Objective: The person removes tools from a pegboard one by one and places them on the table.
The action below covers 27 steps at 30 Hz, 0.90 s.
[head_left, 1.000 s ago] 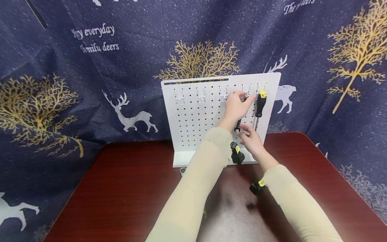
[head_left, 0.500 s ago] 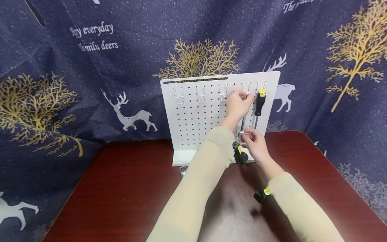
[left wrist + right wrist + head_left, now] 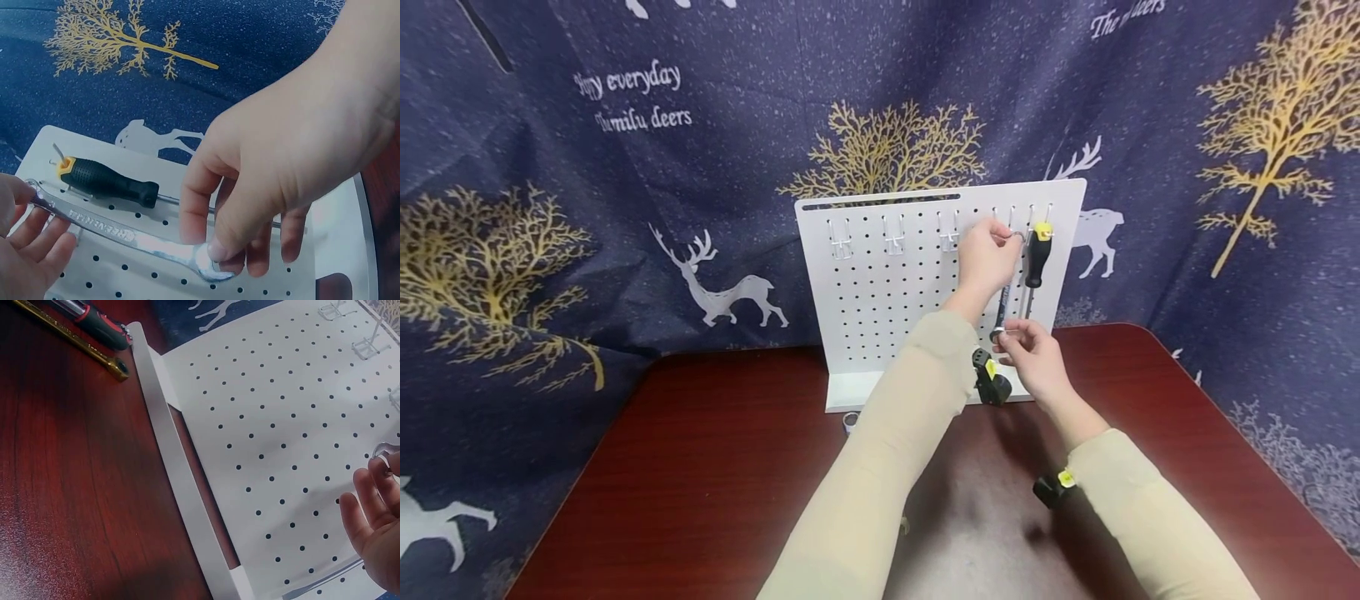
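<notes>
A silver wrench stands nearly upright in front of the white pegboard. Its upper end is pinched by my left hand, close to the hooks on the board's right side. Lower down, my right hand holds the other end between thumb and fingers; the left wrist view shows the thumb on the ring of the wrench. Just right of it hangs a screwdriver with a black and yellow handle. In the right wrist view only part of the right hand and one wrench end show.
Wire hooks line the board's upper part. Another wrench lies on the red-brown table, mostly hidden by my left sleeve. The right wrist view shows a gold wrench and a red-and-black handled tool near the board's foot.
My right hand has moved slightly down and now holds the wrench's lower end, which has swung a little right and turned. My left hand has stayed at the upper end.
</notes>
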Available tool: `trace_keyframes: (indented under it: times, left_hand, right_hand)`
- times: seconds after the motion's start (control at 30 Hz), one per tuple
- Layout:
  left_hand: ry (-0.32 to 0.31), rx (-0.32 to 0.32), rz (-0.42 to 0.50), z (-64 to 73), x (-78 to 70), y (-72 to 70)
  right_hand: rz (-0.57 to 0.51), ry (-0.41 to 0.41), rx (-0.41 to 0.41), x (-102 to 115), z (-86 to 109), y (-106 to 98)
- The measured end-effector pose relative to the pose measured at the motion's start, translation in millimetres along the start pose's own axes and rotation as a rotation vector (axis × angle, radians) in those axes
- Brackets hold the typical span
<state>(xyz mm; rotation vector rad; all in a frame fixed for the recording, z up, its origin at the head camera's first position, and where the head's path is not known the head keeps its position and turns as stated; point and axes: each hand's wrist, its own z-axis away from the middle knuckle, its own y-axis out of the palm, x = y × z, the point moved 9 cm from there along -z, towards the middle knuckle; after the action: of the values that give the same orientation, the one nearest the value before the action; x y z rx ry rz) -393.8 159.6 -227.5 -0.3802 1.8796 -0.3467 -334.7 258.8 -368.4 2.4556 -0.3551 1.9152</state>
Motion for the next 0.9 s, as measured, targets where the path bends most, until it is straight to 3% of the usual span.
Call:
trace_keyframes:
  times: [0.2, 0.5, 0.77, 0.9]
  left_hand:
    - [0.007, 0.008, 0.066, 3.2, 3.3, -3.5]
    - [0.030, 0.062, 0.060, 7.0, 9.3, -5.0]
    - [0.105, 0.102, 0.071, 11.3, 15.3, -7.4]
    - [0.092, 0.134, 0.081, 14.4, 22.2, -8.7]
  right_hand:
    - [0.024, -0.009, 0.001, 5, 3.4, -1]
    - [0.066, -0.006, 0.004, 5, 8.9, -2]
    - [0.057, -0.002, 0.028, 5, 14.8, 3]
    - [0.064, 0.011, 0.041, 3, 17.5, 6]
